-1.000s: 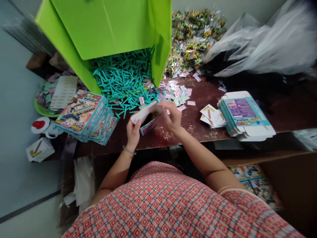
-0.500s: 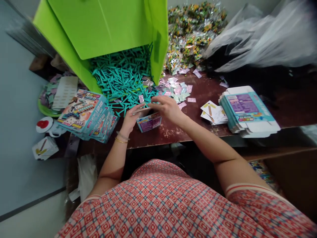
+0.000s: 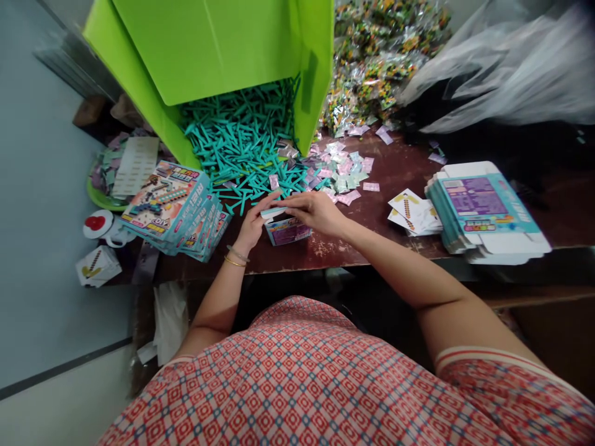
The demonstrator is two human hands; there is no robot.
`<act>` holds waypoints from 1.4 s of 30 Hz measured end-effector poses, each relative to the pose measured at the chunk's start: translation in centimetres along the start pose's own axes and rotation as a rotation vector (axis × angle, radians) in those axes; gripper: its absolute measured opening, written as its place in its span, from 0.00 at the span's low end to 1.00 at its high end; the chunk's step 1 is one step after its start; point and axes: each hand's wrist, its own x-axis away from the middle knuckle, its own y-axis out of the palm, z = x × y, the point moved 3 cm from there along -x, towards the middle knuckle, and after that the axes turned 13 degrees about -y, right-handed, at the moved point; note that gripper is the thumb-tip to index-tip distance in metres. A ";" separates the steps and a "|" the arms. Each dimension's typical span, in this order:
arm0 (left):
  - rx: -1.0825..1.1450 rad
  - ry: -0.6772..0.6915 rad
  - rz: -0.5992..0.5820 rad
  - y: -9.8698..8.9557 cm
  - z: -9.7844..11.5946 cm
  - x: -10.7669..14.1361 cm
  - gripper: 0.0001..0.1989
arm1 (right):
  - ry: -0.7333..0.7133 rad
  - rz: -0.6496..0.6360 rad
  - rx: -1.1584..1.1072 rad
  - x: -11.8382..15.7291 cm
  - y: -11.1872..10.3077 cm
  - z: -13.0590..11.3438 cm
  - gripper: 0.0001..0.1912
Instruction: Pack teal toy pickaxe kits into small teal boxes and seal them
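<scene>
A small teal and purple cardboard box (image 3: 289, 233) stands upright between my hands at the table's front edge, its top end open. My left hand (image 3: 253, 226) grips the box at its left side and back, fingers partly hidden behind it. With thumb and fingers closed, my right hand (image 3: 318, 212) pinches the box's top flap (image 3: 273, 212). Just behind the box lie many teal plastic sticks (image 3: 242, 145), spilling from a bright green bin (image 3: 204, 49). Small pink and green sachets (image 3: 344, 166) are scattered behind my right hand.
Filled boxes (image 3: 162, 201) are stacked at left, beside a white lidded cup (image 3: 100, 224) and folded cards (image 3: 98, 266). At right are a stack of flattened boxes (image 3: 483, 201) and more cards (image 3: 411, 210). Bags of coloured pieces (image 3: 385, 68) and clear plastic (image 3: 506, 68) lie behind.
My right hand has lowered and its fingers have closed on the box's top flap, now bent over the opening. The whole view has shifted slightly, moving things rightward.
</scene>
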 end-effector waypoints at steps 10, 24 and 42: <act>-0.725 0.539 0.115 -1.2 -0.3 4.6 0.14 | -0.248 -0.095 0.380 4.0 1.4 1.2 0.21; -0.537 0.189 0.333 0.3 -4.3 4.4 0.26 | -0.121 0.275 0.137 4.9 2.3 2.1 0.16; -1.452 -0.174 0.867 -12.7 14.4 9.2 0.28 | 0.328 0.594 -0.034 14.6 0.2 2.2 0.13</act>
